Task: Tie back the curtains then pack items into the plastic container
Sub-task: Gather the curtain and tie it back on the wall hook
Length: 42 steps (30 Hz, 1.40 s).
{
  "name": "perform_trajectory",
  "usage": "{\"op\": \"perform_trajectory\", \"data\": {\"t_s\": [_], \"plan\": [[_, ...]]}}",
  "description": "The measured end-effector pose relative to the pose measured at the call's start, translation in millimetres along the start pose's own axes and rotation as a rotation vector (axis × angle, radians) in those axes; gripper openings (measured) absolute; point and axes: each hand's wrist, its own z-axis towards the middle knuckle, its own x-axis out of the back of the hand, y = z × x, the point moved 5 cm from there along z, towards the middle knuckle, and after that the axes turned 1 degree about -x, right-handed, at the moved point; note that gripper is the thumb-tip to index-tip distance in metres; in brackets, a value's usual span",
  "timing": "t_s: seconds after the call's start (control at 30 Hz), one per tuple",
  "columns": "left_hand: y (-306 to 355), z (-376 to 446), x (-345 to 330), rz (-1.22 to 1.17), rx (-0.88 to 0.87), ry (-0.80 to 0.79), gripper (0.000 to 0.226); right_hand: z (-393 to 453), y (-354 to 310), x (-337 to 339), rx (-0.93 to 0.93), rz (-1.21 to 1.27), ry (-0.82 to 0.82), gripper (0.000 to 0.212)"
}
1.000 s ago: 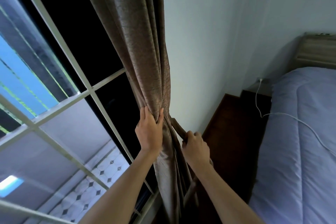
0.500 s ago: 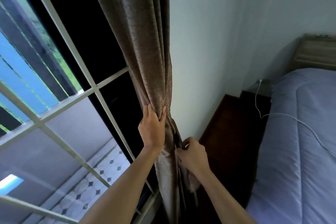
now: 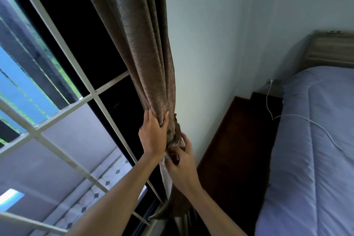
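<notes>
A brown curtain (image 3: 141, 48) hangs gathered into a bunch beside the white wall, right of the window. My left hand (image 3: 153, 136) grips the bunched folds from the left at their narrowest point. My right hand (image 3: 182, 161) is just below and to the right, holding a brown fabric tie-back strap (image 3: 177, 132) against the gathered curtain. The lower curtain falls behind my right forearm toward the sill. No plastic container is in view.
The window with a white grille (image 3: 63, 113) fills the left side. A dark wooden bedside unit (image 3: 237, 140) stands against the wall. A bed with a blue quilt (image 3: 316, 149) lies at the right, with a white cable (image 3: 298, 119) across it.
My right hand has risen and moved left, bringing the strap up against the gathered curtain just under my left hand. My left hand keeps its grip on the folds.
</notes>
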Motion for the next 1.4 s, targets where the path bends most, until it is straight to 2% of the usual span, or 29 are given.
{"op": "perform_trajectory", "data": {"t_s": [0.1, 0.17, 0.23, 0.3, 0.33, 0.43, 0.53, 0.6, 0.67, 0.9, 1.0, 1.23, 1.4], "plan": [[-1.5, 0.2, 1.1, 0.025, -0.005, 0.006, 0.030, 1.1, 2.3, -8.6, -0.096, 0.303, -0.067, 0.029], [-2.2, 0.1, 1.7, 0.045, -0.002, 0.011, 0.030, 6.4, 11.6, -8.6, -0.211, 0.531, -0.030, 0.035], [-4.2, 0.1, 2.5, 0.056, 0.007, 0.009, 0.031, 13.0, 17.5, -5.0, -0.303, 0.617, 0.023, 0.030], [-5.7, 0.2, 4.2, 0.058, 0.006, 0.006, 0.031, 16.0, 21.8, -0.9, -0.349, 0.550, 0.089, 0.014], [-5.6, 0.1, 5.2, 0.057, -0.002, 0.009, 0.031, 17.5, 23.3, -0.7, -0.356, 0.552, 0.109, 0.018], [-3.0, -0.3, 7.1, 0.045, -0.018, 0.016, 0.030, 20.7, 27.4, -5.9, -0.386, 0.570, 0.071, 0.044], [-2.3, -1.6, 5.0, 0.018, -0.003, 0.012, 0.029, 25.4, 22.5, -9.1, -0.267, 0.326, 0.051, 0.055], [-1.9, -2.0, 4.0, 0.005, -0.003, 0.019, 0.028, 29.6, 18.5, -9.6, -0.222, 0.281, 0.050, 0.064], [-1.7, -1.3, 3.9, -0.002, -0.008, 0.022, 0.027, 37.9, 15.9, -5.2, -0.173, 0.234, 0.034, 0.081], [-7.4, 2.5, 3.9, -0.031, -0.006, 0.012, 0.030, 73.7, 17.5, -3.0, -0.098, -0.011, -0.235, 0.118], [-9.6, 6.2, 5.0, -0.076, -0.011, -0.002, 0.031, 82.7, 18.4, -2.8, -0.092, -0.035, -0.288, 0.115], [-6.4, 6.4, 8.3, -0.146, 0.042, -0.004, 0.028, 93.6, 27.1, -10.8, -0.108, -0.039, -0.332, 0.075], [-4.5, 6.6, 8.9, -0.192, 0.106, -0.024, 0.029, 98.1, 31.1, -11.1, -0.111, -0.049, -0.362, 0.064]]}}
